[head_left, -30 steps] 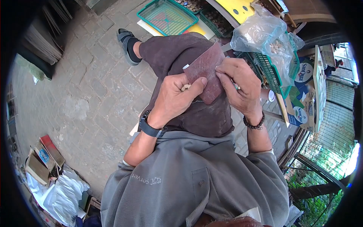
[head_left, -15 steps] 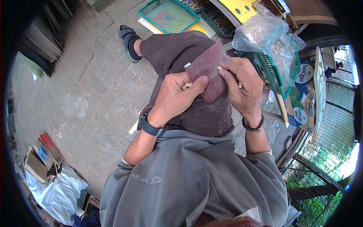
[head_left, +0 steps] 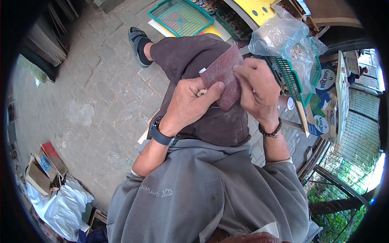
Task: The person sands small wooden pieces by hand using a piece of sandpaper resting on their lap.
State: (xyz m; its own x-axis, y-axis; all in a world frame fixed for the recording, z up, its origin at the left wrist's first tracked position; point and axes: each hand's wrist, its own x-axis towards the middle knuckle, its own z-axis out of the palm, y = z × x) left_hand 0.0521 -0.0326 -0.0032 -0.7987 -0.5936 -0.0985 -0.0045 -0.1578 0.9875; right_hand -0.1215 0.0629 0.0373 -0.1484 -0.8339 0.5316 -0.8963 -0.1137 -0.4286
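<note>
A worn reddish-brown sheet of sandpaper [head_left: 225, 75] lies over the thigh of the dark trousers, dusted with pale powder. My left hand [head_left: 187, 101] grips its near-left edge, thumb on top. Small pale wooden pieces [head_left: 201, 92] show in the curl of that hand's fingers. My right hand [head_left: 261, 91] is closed in a pinch at the sheet's right side, fingertips against its surface. The small wooden piece in that pinch, visible a moment ago, is now mostly hidden and blurred.
A green plastic basket [head_left: 298, 83] with a clear plastic bag [head_left: 279, 36] of small pieces stands close at right. Ahead is another green basket [head_left: 180, 18]. Cartons [head_left: 324, 101] stand at far right; a white sack [head_left: 67, 210] and boxes lie at lower left.
My right hand has shifted slightly up and turned over the sandpaper, so the small wooden piece in its fingers no longer shows clearly. My left hand and the sheet have barely moved.
</note>
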